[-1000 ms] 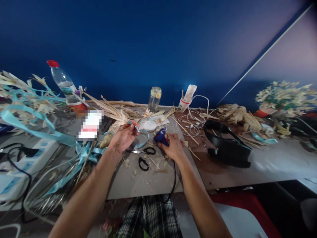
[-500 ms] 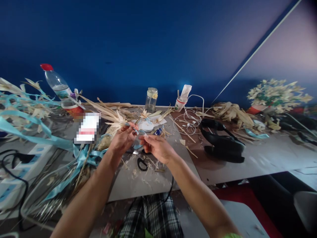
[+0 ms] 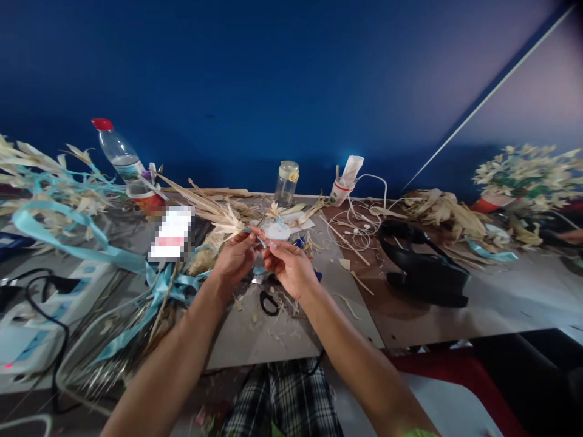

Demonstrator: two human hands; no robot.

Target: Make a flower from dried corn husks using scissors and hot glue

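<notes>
Both my hands are raised over the near middle of the table, fingertips almost meeting. My left hand (image 3: 234, 260) is closed in a pinch on a narrow light blue strip (image 3: 261, 241). The fingers of my right hand (image 3: 291, 267) pinch the other end of this strip. A pale dried-husk flower (image 3: 230, 221) shows just beyond my left fingers; whether they hold its stem I cannot tell. Behind the hands lies a white round piece (image 3: 277, 231), with another small husk flower (image 3: 274, 210) by it. Below them a black scissors handle (image 3: 269, 303) rests among husk scraps.
At left are light blue ribbon (image 3: 113, 256), a power strip (image 3: 50, 315), a phone-like blurred screen (image 3: 170, 233) and a red-capped bottle (image 3: 116, 149). A glass jar (image 3: 286, 185) and paper cup (image 3: 340, 191) stand behind. Rightward lie white cables (image 3: 357, 227), a black headset (image 3: 423, 267) and dried husks (image 3: 444, 212).
My hands have drawn closer together, and the loop of blue strip between them has shortened. The whole scene sits slightly further right as my view turned left.
</notes>
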